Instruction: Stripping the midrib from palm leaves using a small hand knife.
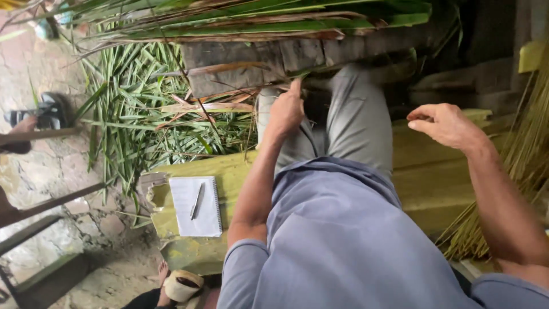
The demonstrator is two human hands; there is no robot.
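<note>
While the body is seated on a yellow bench [434, 171], the left hand [287, 110] is stretched forward over the left knee and closed in a pinch on a green leaf [298, 75] at the lower edge of a wooden block [257, 66]. The leaf is gripped between thumb and fingertips, close to the block, probably so that it can be pulled or guided with control. More long leaves [251, 20] are laid across the top of the block, and a loose heap of leaves [143, 109] is spread on the ground to the left, within reach of the same hand.

The right hand [446, 123] is held in the air above the bench, well apart from the block. Its fingers are half curled with the thumb near the forefinger; whether a thin strand is pinched there cannot be told. Just beside it, at the right edge, a bundle of dry straw-coloured ribs [523, 166] is leaned against the bench, apparently kept where stripped material can be reached or added.

A notebook [196, 207] is laid flat on the bench's left end, with a pen [197, 200] resting on it, clear of both hands. Another person's foot in a sandal [48, 111] is seen at far left.
</note>
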